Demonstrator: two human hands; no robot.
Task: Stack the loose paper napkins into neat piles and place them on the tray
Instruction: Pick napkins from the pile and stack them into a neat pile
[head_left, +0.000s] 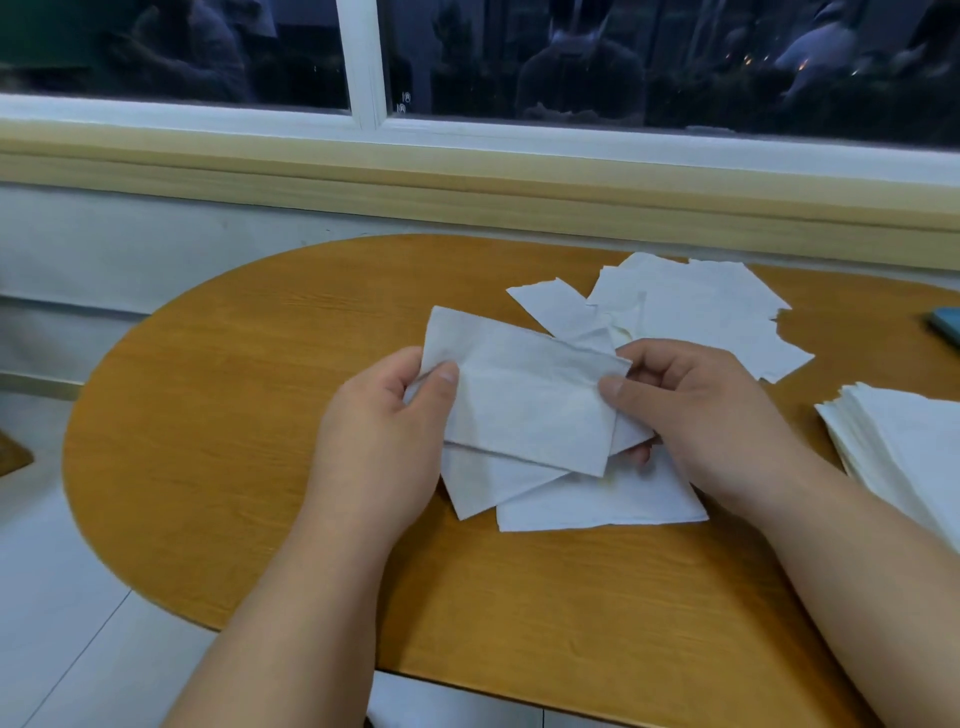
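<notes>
Both of my hands hold a small fanned bunch of white paper napkins (524, 410) above the middle of the wooden table (234, 441). My left hand (384, 436) pinches the bunch's left edge with thumb on top. At the right edge my right hand (691, 410) grips it, thumb on top and fingers curled beneath. More loose napkins (691, 306) lie scattered behind, toward the window. A neat pile of napkins (904, 452) sits at the right edge of the view. No tray is in view.
The table is oval with its rounded end at the left, and a pale tiled floor (57, 597) lies beyond it. A window sill (467, 171) runs along the far side. A small blue object (946, 323) lies at the far right edge.
</notes>
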